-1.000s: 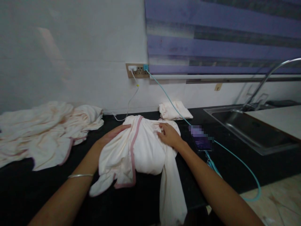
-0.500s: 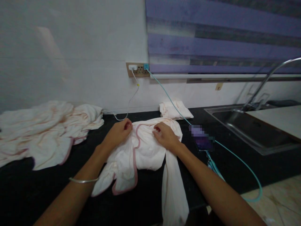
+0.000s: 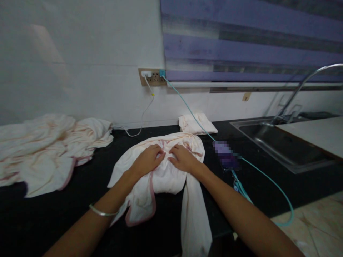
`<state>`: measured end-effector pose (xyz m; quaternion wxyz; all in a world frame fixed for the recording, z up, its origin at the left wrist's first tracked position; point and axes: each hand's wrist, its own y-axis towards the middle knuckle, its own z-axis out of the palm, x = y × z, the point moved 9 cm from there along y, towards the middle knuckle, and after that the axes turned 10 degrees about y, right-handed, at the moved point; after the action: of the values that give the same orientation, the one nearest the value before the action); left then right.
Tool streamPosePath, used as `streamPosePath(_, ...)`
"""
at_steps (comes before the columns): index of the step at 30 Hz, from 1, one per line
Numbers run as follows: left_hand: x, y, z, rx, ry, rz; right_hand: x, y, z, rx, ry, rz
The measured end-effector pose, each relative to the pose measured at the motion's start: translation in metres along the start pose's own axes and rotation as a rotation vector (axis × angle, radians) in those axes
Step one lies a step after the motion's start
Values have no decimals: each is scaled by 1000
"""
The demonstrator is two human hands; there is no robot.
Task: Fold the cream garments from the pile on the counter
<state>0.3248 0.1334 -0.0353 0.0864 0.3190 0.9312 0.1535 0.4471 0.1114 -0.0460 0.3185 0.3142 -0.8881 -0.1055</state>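
A cream-white garment with pink trim (image 3: 168, 182) lies bunched on the black counter. One long sleeve stretches down over the counter's front edge. My left hand (image 3: 150, 158), with a bangle on the wrist, has its fingers curled in a pinch on the cloth near the garment's upper middle. Close beside it, my right hand (image 3: 183, 158) pinches the same garment, thumb and fingers bent toward the left hand. The bit of cloth between the fingertips is mostly hidden.
More cream cloth with pink edging (image 3: 53, 153) is heaped at the left. A folded cream cloth (image 3: 197, 123) rests by the wall. To the right are a phone (image 3: 227, 157) on a teal cable, a steel sink (image 3: 284, 146) and a white board (image 3: 316, 132). A socket (image 3: 154, 76) is on the wall.
My left hand has moved right, in toward the right hand, carrying the garment's left edge over. More of the garment's left side now lies spread out. The view has shifted slightly.
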Motion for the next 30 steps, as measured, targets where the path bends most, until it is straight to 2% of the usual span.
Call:
streamPosePath(5, 3, 0, 0, 50, 84, -88, 1, 0, -5, -56, 8, 69)
streamPosePath(8, -3, -2, 2, 77, 88, -72, 2, 0, -8, -81, -44, 106)
streamPosePath(11, -8, -4, 5, 110, 86, -65, 4, -1, -10, -77, -84, 127)
streamPosePath(22, -15, 0, 13, 246, 87, -231, -2, -1, -13, -31, -27, 256)
streamPosePath(25, -26, -5, 19, 386, -125, -150, -2, -1, -14, -28, 8, 269)
streamPosePath(28, -38, -16, 20, 510, -452, -5, 2, -2, -8, 11, 31, 220)
streamPosePath(30, -38, -21, 20, 569, -576, 30, 3, -2, -6, 9, 34, 180)
